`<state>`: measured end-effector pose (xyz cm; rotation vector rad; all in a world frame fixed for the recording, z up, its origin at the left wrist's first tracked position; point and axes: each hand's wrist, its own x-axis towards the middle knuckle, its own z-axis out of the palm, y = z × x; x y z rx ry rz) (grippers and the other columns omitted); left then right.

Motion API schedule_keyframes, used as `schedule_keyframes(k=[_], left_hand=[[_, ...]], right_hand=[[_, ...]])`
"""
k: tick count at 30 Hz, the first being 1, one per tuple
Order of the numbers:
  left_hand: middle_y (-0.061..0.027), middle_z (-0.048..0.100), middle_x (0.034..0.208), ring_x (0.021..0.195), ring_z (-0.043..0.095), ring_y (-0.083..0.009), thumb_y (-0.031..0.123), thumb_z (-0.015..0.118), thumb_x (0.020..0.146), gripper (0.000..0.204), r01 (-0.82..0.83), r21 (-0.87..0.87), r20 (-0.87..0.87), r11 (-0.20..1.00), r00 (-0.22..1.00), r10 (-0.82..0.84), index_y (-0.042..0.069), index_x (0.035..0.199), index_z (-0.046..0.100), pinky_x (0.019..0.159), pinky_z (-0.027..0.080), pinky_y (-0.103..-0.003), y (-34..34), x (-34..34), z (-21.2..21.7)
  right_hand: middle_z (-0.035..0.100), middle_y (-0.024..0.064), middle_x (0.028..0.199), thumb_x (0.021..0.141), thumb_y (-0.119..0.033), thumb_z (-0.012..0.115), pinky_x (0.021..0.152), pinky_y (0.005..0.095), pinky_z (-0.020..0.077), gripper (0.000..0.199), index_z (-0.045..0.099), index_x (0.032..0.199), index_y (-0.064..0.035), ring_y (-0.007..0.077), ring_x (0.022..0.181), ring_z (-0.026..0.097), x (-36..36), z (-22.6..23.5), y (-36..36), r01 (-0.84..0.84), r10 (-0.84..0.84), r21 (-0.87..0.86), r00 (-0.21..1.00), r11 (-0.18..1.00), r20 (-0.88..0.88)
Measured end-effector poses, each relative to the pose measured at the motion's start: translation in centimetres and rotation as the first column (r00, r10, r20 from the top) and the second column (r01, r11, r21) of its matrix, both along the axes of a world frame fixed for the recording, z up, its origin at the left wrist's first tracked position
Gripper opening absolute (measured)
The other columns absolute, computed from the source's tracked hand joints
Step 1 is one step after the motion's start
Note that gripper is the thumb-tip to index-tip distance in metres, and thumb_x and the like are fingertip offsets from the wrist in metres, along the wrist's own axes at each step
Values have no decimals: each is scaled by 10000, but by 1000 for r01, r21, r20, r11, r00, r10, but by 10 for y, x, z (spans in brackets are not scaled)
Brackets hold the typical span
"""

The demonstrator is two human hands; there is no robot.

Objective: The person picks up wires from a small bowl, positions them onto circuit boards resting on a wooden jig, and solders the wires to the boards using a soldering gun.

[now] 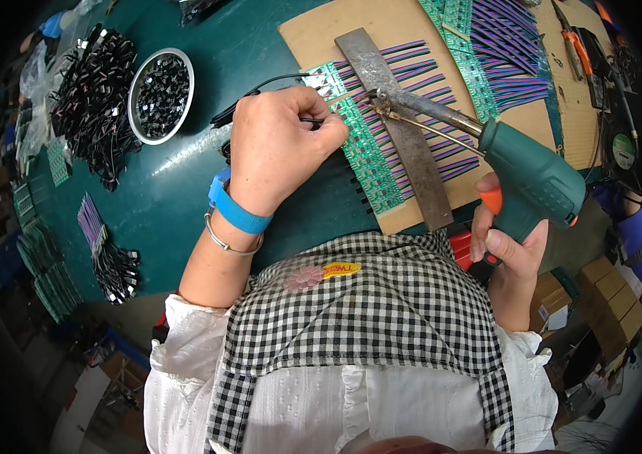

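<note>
Two hands at work: your left hand (275,147) is closed on a thin black wire (260,89), pinching it against the green circuit strip (363,147) on the cardboard; fingertips sit near the hot tip, so a slip could burn them. Your right hand (504,242) clamps the soldering gun (518,163); any wobble may bridge neighbouring pads

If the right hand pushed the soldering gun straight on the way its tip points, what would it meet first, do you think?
Probably the row of green circuit boards under the metal bar, right by the left hand fingertips; the soldering gun tip already seems there, though depth is unclear.
</note>
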<state>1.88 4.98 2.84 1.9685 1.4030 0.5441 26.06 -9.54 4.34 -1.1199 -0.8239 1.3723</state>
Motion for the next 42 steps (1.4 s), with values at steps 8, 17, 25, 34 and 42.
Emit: schedule_keyframes(k=[8,17,25,34,42], left_hand=[[-85,551,504,400,508,-193,136,704,675,118,49,37,-23,998,999,-48,31,669,652,430,409,-302,-5,-5,6],[13,429,484,454,355,-36,87,732,734,119,-2,190,23,982,1000,-3,17,699,642,430,306,-209,-17,1,-3],[15,431,487,453,358,-33,87,723,739,123,-41,206,50,978,998,31,22,693,629,426,306,-210,-22,4,-8],[-57,517,466,382,506,-172,140,709,715,158,-18,112,-5,994,1000,19,59,635,600,396,376,-285,-13,1,-2],[35,398,467,446,325,-12,110,707,754,148,2,101,40,995,999,-6,25,683,608,424,273,-203,-14,0,-5]], right_hand=[[540,168,777,756,-144,719,396,251,448,622,373,1178,155,157,449,514,5,0,-6,48,-47,-9,998,999,35],[503,274,1166,764,5,656,474,245,488,627,328,1288,107,158,590,565,16,-7,-16,-97,97,-3,995,995,-9],[517,251,1122,764,20,654,477,232,481,576,368,1256,105,146,586,562,11,-5,-14,-116,116,45,993,992,16],[517,216,1072,778,22,650,481,234,486,508,406,1216,107,142,584,563,9,-5,-13,-139,139,49,990,989,-2],[531,196,1032,766,35,651,486,236,490,487,434,1198,88,143,596,571,8,-6,-15,-129,129,36,991,991,27]])
